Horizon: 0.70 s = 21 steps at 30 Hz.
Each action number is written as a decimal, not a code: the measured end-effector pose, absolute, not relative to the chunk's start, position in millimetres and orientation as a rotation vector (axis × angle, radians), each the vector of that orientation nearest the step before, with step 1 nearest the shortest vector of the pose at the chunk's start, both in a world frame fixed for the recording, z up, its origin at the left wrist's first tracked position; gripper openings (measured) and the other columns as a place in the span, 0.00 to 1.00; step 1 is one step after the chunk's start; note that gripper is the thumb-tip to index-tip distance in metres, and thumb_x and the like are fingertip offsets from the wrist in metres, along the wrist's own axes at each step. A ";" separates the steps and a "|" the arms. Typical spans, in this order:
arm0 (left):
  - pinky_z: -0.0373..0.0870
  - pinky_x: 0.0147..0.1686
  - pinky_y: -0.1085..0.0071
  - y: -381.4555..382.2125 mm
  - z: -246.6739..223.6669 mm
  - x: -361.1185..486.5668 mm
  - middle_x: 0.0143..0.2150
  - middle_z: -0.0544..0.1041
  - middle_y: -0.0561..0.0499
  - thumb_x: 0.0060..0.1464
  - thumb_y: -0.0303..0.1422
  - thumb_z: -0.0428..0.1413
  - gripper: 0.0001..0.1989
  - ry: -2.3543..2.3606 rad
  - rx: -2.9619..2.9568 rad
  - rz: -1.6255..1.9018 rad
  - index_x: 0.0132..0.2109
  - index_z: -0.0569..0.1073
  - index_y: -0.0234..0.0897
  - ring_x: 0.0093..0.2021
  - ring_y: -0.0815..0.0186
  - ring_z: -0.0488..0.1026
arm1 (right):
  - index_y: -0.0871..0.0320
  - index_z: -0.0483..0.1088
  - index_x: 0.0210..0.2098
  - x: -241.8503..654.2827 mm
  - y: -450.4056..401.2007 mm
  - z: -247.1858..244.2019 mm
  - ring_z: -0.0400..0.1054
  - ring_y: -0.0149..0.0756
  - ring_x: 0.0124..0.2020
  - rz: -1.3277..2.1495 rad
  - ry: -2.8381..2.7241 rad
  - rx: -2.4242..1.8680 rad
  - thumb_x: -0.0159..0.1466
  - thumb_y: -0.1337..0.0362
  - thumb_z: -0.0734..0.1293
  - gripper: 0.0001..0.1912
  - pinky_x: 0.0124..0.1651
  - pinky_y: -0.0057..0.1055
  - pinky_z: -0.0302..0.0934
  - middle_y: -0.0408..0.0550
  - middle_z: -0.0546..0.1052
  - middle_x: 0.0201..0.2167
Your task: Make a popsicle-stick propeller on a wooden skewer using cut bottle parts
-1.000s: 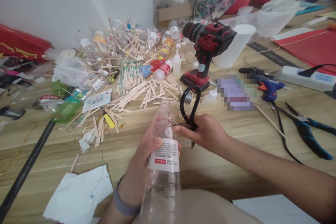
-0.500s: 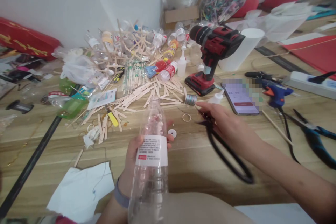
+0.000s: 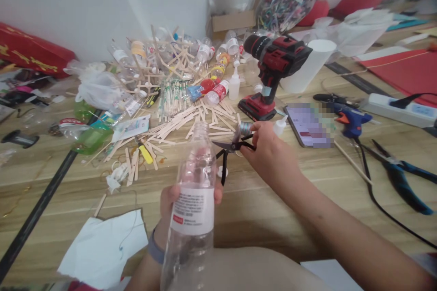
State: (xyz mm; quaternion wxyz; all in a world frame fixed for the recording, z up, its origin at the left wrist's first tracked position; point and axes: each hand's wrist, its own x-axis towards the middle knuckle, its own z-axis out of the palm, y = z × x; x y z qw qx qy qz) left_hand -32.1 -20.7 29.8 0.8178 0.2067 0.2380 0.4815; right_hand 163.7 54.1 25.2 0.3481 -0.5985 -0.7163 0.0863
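Bottle (image 3: 190, 201): clear, held over the near edge of the surface (image 3: 259, 209).
Left hand (image 3: 169, 196): grip curled around the bottle.
Right hand (image 3: 273, 150): grip pinches the black scissors (image 3: 229, 146) near the bottle.
Bottle mouth (image 3: 201, 126): uncapped.
Paper label (image 3: 193, 213): stuck on.
Bottle side (image 3: 200, 170): no cut seen; work looks barely begun.

"What's changed with the scissors (image 3: 234, 147)?"
"Half a second ago a loop hung toward the lower right; now they're near mid-frame, blade pointing left toward the bottle (image 3: 191, 209)."
"The right grip (image 3: 271, 150)?"
"Moved left, nearer the bottle."
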 end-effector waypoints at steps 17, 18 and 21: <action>0.71 0.27 0.77 -15.8 22.4 -33.7 0.39 0.80 0.47 0.40 0.44 0.64 0.33 0.375 0.413 0.990 0.54 0.73 0.36 0.33 0.65 0.77 | 0.53 0.67 0.47 180.3 40.9 38.1 0.63 0.31 0.24 0.917 -1.789 -1.114 0.61 0.60 0.68 0.15 0.28 0.29 0.59 0.39 0.67 0.25; 0.71 0.27 0.77 -18.3 19.7 -37.0 0.39 0.81 0.46 0.43 0.45 0.63 0.31 0.390 0.408 0.958 0.52 0.74 0.34 0.34 0.64 0.78 | 0.53 0.69 0.45 192.4 41.5 45.4 0.62 0.31 0.23 0.743 -1.988 -1.051 0.62 0.62 0.67 0.12 0.27 0.28 0.58 0.39 0.67 0.24; 0.73 0.32 0.76 -24.0 13.0 -43.9 0.41 0.82 0.42 0.49 0.46 0.59 0.28 0.422 0.396 0.942 0.52 0.74 0.30 0.38 0.62 0.80 | 0.51 0.70 0.51 223.4 41.1 63.1 0.68 0.32 0.27 0.357 -2.450 -0.894 0.66 0.62 0.62 0.14 0.27 0.27 0.56 0.43 0.73 0.29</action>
